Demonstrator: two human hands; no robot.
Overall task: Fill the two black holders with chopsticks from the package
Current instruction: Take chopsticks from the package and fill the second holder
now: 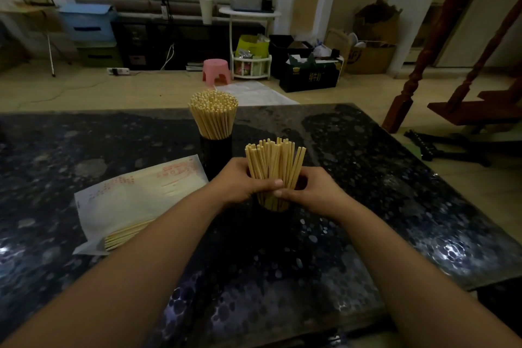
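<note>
Nearest the camera, two bare forearms reached out over the dark speckled table (pixel 367 178). The left hand (pixel 240 181) and the right hand (pixel 313 192) met around a bundle of chopsticks (pixel 275 169), fingers curled about it from either side and thumbs pressed across its near face, presumably to keep the sticks gathered and upright while they were lowered. The bundle's lower ends stood in the mouth of the near black holder (pixel 275 223), which was hard to make out against the dark tabletop; whether the sticks had reached its bottom could not be told. The tops were uneven and splayed a little to the right. To the left, near the left forearm, lay the white package (pixel 130 200) with red print, open at its near end, a few chopsticks jutting out; judged still partly stocked. Farther off, just beyond the left hand, stood the far black holder (pixel 216 150), packed tight with a fan of chopsticks (pixel 213 113) and judged full. Beyond the table's far edge, a pink stool (pixel 216 71) and assorted boxes sat on the floor.
</note>
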